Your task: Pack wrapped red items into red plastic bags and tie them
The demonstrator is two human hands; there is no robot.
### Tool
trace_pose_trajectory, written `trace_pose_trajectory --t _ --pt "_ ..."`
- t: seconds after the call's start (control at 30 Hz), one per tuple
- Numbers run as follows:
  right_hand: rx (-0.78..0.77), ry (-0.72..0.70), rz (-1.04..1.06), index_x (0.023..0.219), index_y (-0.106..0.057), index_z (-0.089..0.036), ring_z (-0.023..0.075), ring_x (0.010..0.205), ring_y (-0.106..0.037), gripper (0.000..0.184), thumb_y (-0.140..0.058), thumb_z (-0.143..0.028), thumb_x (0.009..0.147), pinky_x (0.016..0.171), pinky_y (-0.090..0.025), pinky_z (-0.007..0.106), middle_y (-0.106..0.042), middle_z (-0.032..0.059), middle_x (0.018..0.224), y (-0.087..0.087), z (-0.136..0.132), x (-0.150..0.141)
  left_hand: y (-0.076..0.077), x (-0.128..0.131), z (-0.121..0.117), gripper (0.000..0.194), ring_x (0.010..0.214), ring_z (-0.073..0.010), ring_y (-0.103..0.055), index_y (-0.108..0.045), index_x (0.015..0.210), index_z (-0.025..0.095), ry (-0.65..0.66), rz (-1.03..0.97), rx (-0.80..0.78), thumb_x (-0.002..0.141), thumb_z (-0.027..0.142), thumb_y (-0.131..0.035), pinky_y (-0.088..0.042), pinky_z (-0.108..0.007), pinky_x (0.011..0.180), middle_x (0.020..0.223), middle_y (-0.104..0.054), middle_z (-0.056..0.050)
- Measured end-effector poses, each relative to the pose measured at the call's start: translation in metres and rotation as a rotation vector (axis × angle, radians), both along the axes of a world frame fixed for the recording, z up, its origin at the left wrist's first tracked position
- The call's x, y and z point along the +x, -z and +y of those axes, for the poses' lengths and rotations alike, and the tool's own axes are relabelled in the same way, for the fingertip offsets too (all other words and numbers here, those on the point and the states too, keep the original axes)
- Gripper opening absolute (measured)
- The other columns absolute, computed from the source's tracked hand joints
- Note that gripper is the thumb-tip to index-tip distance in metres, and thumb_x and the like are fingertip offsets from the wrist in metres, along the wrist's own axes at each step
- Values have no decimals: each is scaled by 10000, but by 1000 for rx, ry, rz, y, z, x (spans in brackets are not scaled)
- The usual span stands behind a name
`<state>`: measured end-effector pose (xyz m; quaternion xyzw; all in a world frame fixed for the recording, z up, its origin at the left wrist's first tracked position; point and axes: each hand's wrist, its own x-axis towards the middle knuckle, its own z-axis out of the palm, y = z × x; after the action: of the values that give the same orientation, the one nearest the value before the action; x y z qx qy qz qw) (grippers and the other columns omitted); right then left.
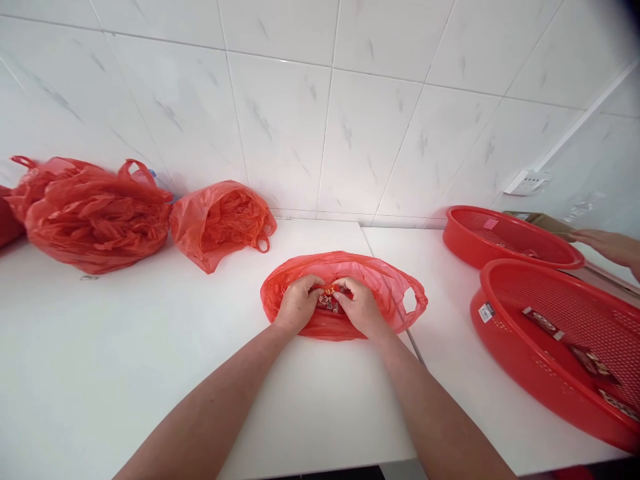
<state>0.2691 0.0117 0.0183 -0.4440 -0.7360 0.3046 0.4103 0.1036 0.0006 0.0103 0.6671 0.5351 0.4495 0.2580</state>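
An opened red plastic bag (395, 287) lies on the white table in front of me, one handle loop spread out to the right. Both of my hands reach into its mouth. My left hand (300, 303) and my right hand (360, 305) pinch a small red and yellow wrapped packet (329, 291) between thumbs and fingers, one at each end. Just below it, dark red printed snack packets (327, 304) lie inside the bag, partly covered by my fingers.
Two red perforated baskets (487, 287) stand on the right; the nearer holds several wrapped packets (544, 323). Behind them a co-worker's hand (607, 245) reaches in near a cardboard box. Crumpled red bags (95, 213) and a smaller red bag (223, 220) sit by the tiled wall.
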Motion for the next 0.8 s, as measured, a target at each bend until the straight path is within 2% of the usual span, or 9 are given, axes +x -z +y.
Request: trace_pose_trajectory --t 0.13,0.17,0.2,0.27,0.37,0.47,0.57,0.63,0.8 --pt "43 66 -59 777 -536 -211 172 749 -556 103 -470 -261 839 699 -458 321 -598 14 794 -2 2 3 3 0 1 384 781 -145 -619 -511 1201 228 -4 -97 -4 818 206 -536 -514 -299 732 951 -670 -14" --pt "47 66 -67 774 -529 -211 175 747 -555 116 -466 -274 848 696 -457 321 -595 15 791 -3 2 4 3 1 1 388 801 -145 -621 -503 1222 230 13 -107 -2 835 230 -526 -512 -298 741 984 -668 -22" --pt "52 63 -74 772 -524 -212 175 744 -553 130 -462 -288 858 692 -455 319 -592 15 786 -4 1 4 3 1 2 337 810 -145 -620 -533 1189 226 32 -101 2 854 254 -505 -508 -295 742 987 -668 -26" --pt "67 59 -87 754 -512 -213 172 727 -542 163 -459 -313 871 681 -449 313 -580 10 761 -6 0 5 3 2 3 216 773 -144 -606 -614 999 203 52 -42 25 888 277 -445 -491 -286 714 887 -669 -20" --pt "83 45 -83 788 -536 -214 172 744 -539 157 -477 -332 874 683 -445 307 -592 12 792 -7 -1 3 1 2 3 236 696 -140 -563 -596 769 187 35 54 74 894 240 -403 -457 -276 659 723 -624 -2" --pt "85 9 -74 832 -569 -220 176 794 -548 132 -490 -318 873 718 -445 308 -606 18 847 -5 -1 -1 -1 2 3 229 705 -143 -547 -570 713 185 7 109 113 879 207 -414 -443 -279 667 707 -608 0" --pt "111 12 -91 726 -532 -218 168 739 -523 199 -465 -307 890 697 -429 301 -568 5 755 -2 1 -5 1 2 3 254 686 -142 -539 -558 698 184 -16 148 126 895 222 -404 -440 -283 659 689 -594 1" --pt "136 36 -98 693 -504 -216 166 723 -505 227 -457 -307 896 686 -417 297 -547 2 726 -1 2 -5 3 1 3 252 696 -142 -552 -576 738 187 -27 143 116 909 258 -405 -452 -284 664 716 -608 0" --pt "124 196 -85 666 -440 -215 156 663 -469 241 -437 -303 891 621 -387 285 -510 -9 683 -6 11 13 5 -1 4 219 935 -176 -592 -589 1065 213 -81 209 223 906 271 -450 -480 -328 820 1001 -663 -35"
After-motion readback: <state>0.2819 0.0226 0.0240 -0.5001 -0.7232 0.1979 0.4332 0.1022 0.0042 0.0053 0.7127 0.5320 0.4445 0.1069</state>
